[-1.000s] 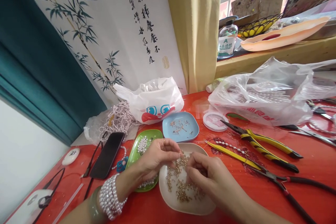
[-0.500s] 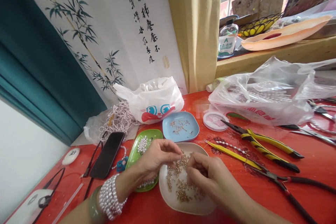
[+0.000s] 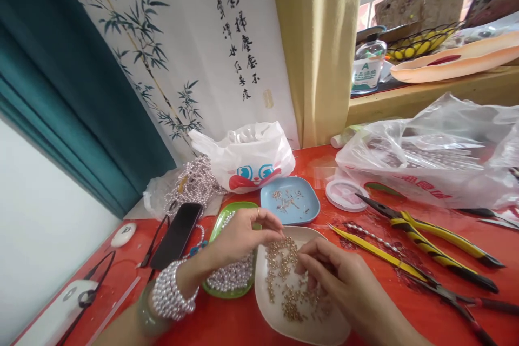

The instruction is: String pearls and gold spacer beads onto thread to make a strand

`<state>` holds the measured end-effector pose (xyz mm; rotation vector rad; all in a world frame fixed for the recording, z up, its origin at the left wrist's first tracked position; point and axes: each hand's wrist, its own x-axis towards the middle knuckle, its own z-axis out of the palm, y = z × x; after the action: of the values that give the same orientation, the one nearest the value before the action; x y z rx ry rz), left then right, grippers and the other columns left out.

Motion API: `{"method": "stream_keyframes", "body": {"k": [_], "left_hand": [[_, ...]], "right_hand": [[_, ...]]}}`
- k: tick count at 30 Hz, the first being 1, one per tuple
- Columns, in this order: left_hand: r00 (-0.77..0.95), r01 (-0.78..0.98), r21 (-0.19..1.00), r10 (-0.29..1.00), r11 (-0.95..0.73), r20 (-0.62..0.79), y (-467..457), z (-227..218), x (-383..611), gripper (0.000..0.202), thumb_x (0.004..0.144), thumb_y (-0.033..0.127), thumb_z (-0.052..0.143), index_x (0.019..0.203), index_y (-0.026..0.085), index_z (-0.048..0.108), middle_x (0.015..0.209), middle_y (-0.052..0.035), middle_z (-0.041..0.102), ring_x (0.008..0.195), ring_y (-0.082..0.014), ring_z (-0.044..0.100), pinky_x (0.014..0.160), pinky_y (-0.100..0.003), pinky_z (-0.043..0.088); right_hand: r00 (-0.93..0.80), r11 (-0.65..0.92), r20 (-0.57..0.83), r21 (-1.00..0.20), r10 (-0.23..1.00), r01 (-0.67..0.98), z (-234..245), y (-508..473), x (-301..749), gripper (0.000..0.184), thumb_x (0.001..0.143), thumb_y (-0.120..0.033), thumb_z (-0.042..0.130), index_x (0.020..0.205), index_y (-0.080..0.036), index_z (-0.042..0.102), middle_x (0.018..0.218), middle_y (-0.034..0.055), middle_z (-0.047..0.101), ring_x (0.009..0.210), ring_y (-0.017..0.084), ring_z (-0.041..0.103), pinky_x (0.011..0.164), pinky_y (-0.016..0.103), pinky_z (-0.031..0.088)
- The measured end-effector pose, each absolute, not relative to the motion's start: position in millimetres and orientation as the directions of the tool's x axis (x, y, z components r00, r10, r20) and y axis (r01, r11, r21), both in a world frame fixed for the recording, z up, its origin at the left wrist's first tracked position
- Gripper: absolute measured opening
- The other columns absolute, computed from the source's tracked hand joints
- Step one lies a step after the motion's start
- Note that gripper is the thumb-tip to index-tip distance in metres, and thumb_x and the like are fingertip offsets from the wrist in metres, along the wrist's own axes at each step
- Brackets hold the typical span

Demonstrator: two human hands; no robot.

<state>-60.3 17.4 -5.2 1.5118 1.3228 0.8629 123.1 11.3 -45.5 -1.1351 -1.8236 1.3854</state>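
Observation:
My left hand (image 3: 243, 235) hovers over the far rim of a beige dish (image 3: 279, 320) filled with small gold beads (image 3: 290, 286), its fingertips pinched together on something too small to name. My right hand (image 3: 338, 281) rests on the dish's right side, fingers curled down into the beads. A pearl bracelet (image 3: 170, 294) and a green bangle circle my left wrist. Just left of the beige dish a green dish (image 3: 227, 216) holds white pearls (image 3: 233, 277). Behind both stands a blue dish (image 3: 308, 211) with small metal findings.
On the red table (image 3: 385, 286), yellow-handled pliers (image 3: 438, 238) and tweezers (image 3: 377, 248) lie to the right, near red-handled pliers. Plastic bags (image 3: 430, 157) sit at the back, with a thread spool (image 3: 344, 194). A phone (image 3: 176, 235) and pearl strands (image 3: 194, 181) lie at left.
My left hand has lifted off the green dish toward the far rim of the beige dish, uncovering the pearls. My view has shifted slightly, so everything sits further right.

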Motion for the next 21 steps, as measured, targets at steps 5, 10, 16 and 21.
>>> {"method": "stream_keyframes", "body": {"k": [5, 10, 16, 21], "left_hand": [[0.128, 0.755, 0.640, 0.989, -0.142, 0.068, 35, 14, -111, 0.010, 0.069, 0.021, 0.057, 0.071, 0.017, 0.067, 0.075, -0.0051, 0.066, 0.068, -0.0163, 0.056, 0.064, -0.026, 0.038], [0.157, 0.833, 0.530, 0.986, -0.161, 0.052, 47, -3, -141, 0.011, 0.063, 0.015, 0.058, 0.067, 0.018, 0.067, 0.067, -0.0023, 0.065, 0.063, -0.0157, 0.055, 0.062, -0.025, 0.035], [0.134, 0.816, 0.564, 0.991, -0.125, 0.024, 55, -27, -144, 0.008, 0.056, 0.016, 0.065, 0.062, 0.020, 0.067, 0.061, -0.0002, 0.064, 0.058, -0.0147, 0.053, 0.057, -0.024, 0.033], [0.104, 0.773, 0.627, 0.994, -0.099, 0.028, 54, -24, -135, 0.003, 0.059, 0.016, 0.063, 0.061, 0.018, 0.064, 0.060, -0.0009, 0.062, 0.058, -0.0143, 0.052, 0.057, -0.025, 0.035]], "right_hand": [[-0.458, 0.108, -0.032, -0.955, 0.888, 0.277, -60, 16, 123, 0.016, 0.079, -0.029, 0.044, 0.072, -0.020, 0.055, 0.061, 0.0015, 0.059, 0.056, 0.014, 0.058, 0.050, 0.021, 0.046], [-0.448, 0.169, 0.016, -0.937, 0.894, 0.305, -58, 18, 125, 0.015, 0.075, -0.032, 0.049, 0.073, -0.022, 0.060, 0.070, 0.0032, 0.064, 0.066, 0.017, 0.061, 0.059, 0.022, 0.049], [-0.431, 0.196, 0.013, -0.902, 0.902, 0.384, -54, 13, 127, 0.018, 0.074, -0.036, 0.050, 0.073, -0.024, 0.063, 0.067, 0.0019, 0.065, 0.063, 0.017, 0.060, 0.056, 0.022, 0.047], [-0.404, 0.119, -0.042, -0.924, 0.914, 0.363, -57, 13, 124, 0.018, 0.076, -0.034, 0.048, 0.074, -0.022, 0.061, 0.060, 0.0017, 0.063, 0.055, 0.015, 0.058, 0.049, 0.022, 0.046]]}}
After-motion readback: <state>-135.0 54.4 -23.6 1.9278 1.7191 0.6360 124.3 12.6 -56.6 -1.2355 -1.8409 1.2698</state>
